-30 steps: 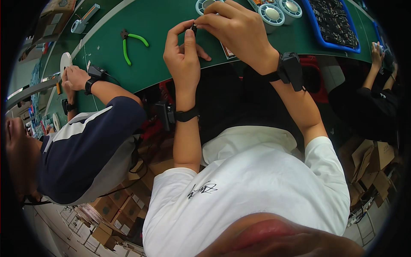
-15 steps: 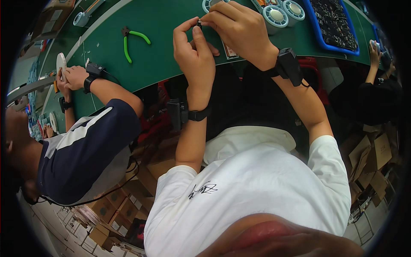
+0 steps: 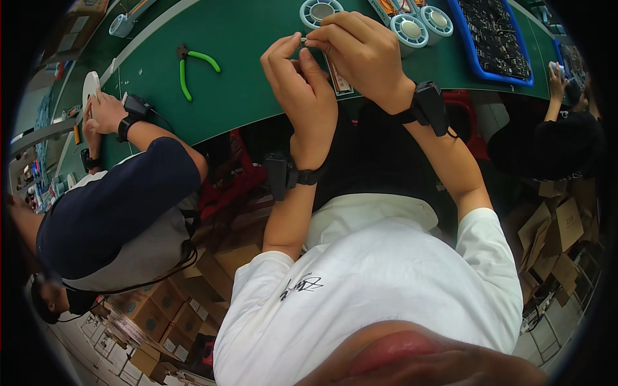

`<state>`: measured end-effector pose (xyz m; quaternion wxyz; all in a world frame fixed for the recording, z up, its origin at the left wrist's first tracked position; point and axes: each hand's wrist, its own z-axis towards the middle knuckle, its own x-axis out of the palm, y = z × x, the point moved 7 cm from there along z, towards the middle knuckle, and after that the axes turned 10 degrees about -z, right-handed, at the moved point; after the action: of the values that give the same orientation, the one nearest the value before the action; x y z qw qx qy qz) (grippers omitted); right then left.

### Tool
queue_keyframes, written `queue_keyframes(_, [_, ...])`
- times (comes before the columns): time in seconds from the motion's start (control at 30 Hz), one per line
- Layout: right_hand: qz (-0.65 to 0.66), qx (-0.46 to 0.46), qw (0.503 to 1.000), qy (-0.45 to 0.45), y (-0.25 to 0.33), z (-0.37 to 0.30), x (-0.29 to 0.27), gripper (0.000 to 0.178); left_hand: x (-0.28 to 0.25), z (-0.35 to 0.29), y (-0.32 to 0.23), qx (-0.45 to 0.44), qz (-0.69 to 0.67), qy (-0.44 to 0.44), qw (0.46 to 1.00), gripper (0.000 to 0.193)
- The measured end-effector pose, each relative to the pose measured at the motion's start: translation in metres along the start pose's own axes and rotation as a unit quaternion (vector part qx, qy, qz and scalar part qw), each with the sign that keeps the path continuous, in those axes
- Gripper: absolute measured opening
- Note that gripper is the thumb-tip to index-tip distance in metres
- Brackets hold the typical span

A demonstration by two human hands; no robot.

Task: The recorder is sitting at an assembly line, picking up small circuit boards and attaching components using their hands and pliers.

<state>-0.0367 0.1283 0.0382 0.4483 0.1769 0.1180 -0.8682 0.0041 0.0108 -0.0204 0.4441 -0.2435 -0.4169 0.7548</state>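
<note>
Over the green tabletop my left hand is closed in a loose pinch, palm turned inward. What lies between its thumb and forefinger is too small and hidden to make out. My right hand meets it from the right, its thumb and forefinger pinching a tiny pale part against the left fingertips. Just beyond the right hand stand light-blue round housings with grey mesh or disc faces, one housing behind the fingertips and another housing to the right. A flat card-like piece lies partly hidden under my hands.
Green-handled cutters lie on the green table to the left. A blue tray of small black parts stands at the right. One co-worker holds a white disc at the left; another sits far right.
The dark bit between my fingertips no longer shows; a pale one does. My left hand has turned and shifted slightly right and down. The left co-worker has leaned down.
</note>
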Motion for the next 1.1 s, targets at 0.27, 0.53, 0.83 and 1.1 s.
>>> queue_keyframes(0.27, [0.003, 0.021, 0.997, 0.078, -0.001, 0.005, 0.004, 0.021, 0.002, 0.0, 0.004, 0.01, 0.021, -0.008, 1.0, 0.022])
queue_keyframes(0.53, [0.037, 0.001, 0.998, 0.059, -0.016, -0.007, 0.001, 0.014, -0.004, 0.001, 0.02, -0.151, -0.164, 0.025, 0.974, 0.022])
queue_keyframes(0.83, [0.061, 0.038, 0.996, 0.061, -0.011, -0.007, 0.001, 0.01, -0.005, -0.001, 0.017, -0.164, -0.177, 0.037, 0.97, 0.023])
queue_keyframes(1.1, [0.118, 0.151, 0.977, 0.093, -0.02, -0.004, 0.006, 0.013, -0.006, 0.003, 0.017, -0.199, -0.197, 0.015, 0.96, 0.023])
